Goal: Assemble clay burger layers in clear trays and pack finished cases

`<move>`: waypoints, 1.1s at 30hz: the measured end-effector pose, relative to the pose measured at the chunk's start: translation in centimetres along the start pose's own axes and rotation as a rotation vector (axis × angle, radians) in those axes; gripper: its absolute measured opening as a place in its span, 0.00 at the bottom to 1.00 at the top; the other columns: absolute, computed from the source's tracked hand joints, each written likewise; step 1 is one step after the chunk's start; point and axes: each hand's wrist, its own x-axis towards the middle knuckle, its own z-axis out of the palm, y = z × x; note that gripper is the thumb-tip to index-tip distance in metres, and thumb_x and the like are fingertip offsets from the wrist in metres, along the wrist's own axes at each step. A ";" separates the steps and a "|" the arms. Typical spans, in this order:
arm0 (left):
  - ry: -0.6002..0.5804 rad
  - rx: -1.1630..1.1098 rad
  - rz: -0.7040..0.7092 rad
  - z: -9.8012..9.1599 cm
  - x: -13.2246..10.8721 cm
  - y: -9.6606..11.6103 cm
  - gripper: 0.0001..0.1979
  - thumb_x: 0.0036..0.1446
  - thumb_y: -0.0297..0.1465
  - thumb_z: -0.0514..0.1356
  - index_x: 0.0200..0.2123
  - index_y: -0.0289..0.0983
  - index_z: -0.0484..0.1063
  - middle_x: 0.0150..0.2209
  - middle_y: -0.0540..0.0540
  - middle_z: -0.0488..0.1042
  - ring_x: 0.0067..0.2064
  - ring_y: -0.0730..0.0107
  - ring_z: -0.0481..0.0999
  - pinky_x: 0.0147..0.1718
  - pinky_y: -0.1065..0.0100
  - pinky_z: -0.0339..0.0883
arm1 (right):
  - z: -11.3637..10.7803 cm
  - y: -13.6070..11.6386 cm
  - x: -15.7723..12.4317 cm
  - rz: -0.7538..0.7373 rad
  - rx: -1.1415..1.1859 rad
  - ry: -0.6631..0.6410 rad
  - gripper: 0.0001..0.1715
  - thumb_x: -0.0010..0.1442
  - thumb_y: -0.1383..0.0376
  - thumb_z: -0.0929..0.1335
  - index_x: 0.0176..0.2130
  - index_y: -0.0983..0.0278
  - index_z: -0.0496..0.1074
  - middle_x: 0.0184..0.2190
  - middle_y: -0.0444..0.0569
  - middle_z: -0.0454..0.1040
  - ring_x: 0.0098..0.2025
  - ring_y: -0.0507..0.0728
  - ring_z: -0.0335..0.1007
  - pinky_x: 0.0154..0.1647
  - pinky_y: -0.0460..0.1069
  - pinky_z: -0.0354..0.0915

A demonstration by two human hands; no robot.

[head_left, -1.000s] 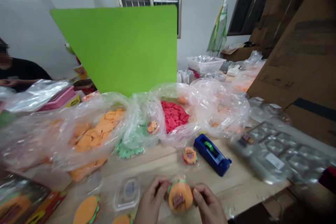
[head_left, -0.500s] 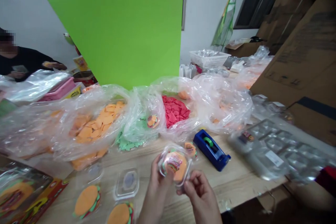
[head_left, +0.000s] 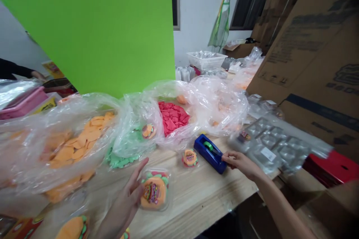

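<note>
My left hand (head_left: 127,194) is open, fingers stretched, against the left side of a clear plastic box (head_left: 169,203) on the wooden table. Inside that box lies a toy burger (head_left: 155,193) with orange bun, green and red layers, and a printed label on top. At the cutter end of a blue tape dispenser (head_left: 209,157), my right hand (head_left: 234,160) pinches the end of the tape, which runs from a green-cored roll (head_left: 208,145). Between box and dispenser sits a smaller labelled burger pack (head_left: 190,157).
Plastic bags hold orange pieces (head_left: 81,140), green pieces (head_left: 120,158) and red pieces (head_left: 172,117). Clear trays (head_left: 266,142) lie to the right beside a large carton (head_left: 311,56). A green board (head_left: 98,33) stands behind. Another toy burger (head_left: 73,227) lies front left. A co-worker's sleeve (head_left: 15,69) shows far left.
The boxed burger went from both hands down onto the table. My right hand moved right to the tape dispenser, while my left hand opened beside the box. The view turned right.
</note>
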 end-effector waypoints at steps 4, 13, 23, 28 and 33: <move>0.008 -0.025 -0.075 -1.5 0.8 -1.4 0.40 0.43 0.41 0.63 0.58 0.47 0.50 0.35 0.49 0.76 0.36 0.63 0.74 0.37 0.66 0.66 | -0.4 1.7 -2.7 0.001 0.097 0.001 0.23 0.50 0.49 0.65 0.38 0.64 0.72 0.42 0.54 0.71 0.41 0.59 0.69 0.39 0.53 0.65; 0.004 -0.215 -0.138 -0.6 2.8 0.0 0.15 0.53 0.39 0.54 0.40 0.37 0.73 0.42 0.47 0.76 0.49 0.62 0.70 0.46 0.66 0.65 | 1.9 4.5 -0.6 0.136 -0.328 0.206 0.16 0.58 0.58 0.63 0.27 0.67 0.67 0.20 0.40 0.67 0.20 0.48 0.63 0.26 0.47 0.63; -0.082 -0.209 -0.050 0.4 0.4 0.0 0.17 0.49 0.37 0.61 0.41 0.35 0.71 0.44 0.46 0.74 0.49 0.63 0.69 0.47 0.67 0.62 | 2.6 0.2 -4.2 0.084 -0.559 0.035 0.14 0.55 0.62 0.64 0.20 0.64 0.65 0.19 0.44 0.65 0.25 0.53 0.62 0.28 0.47 0.59; -0.173 -0.191 -0.013 1.1 -0.3 0.5 0.14 0.51 0.36 0.59 0.40 0.36 0.71 0.41 0.46 0.74 0.45 0.66 0.71 0.41 0.70 0.64 | 5.8 -6.5 -10.7 -0.269 -0.157 -0.331 0.16 0.57 0.55 0.61 0.25 0.61 0.66 0.22 0.44 0.63 0.27 0.52 0.60 0.29 0.46 0.57; -0.244 -0.161 0.023 2.4 -1.3 1.5 0.12 0.53 0.36 0.58 0.39 0.38 0.69 0.40 0.47 0.73 0.43 0.66 0.71 0.38 0.71 0.65 | 9.9 -10.0 -12.7 -0.568 0.230 -0.574 0.26 0.51 0.44 0.61 0.18 0.61 0.64 0.16 0.43 0.61 0.22 0.51 0.59 0.26 0.47 0.56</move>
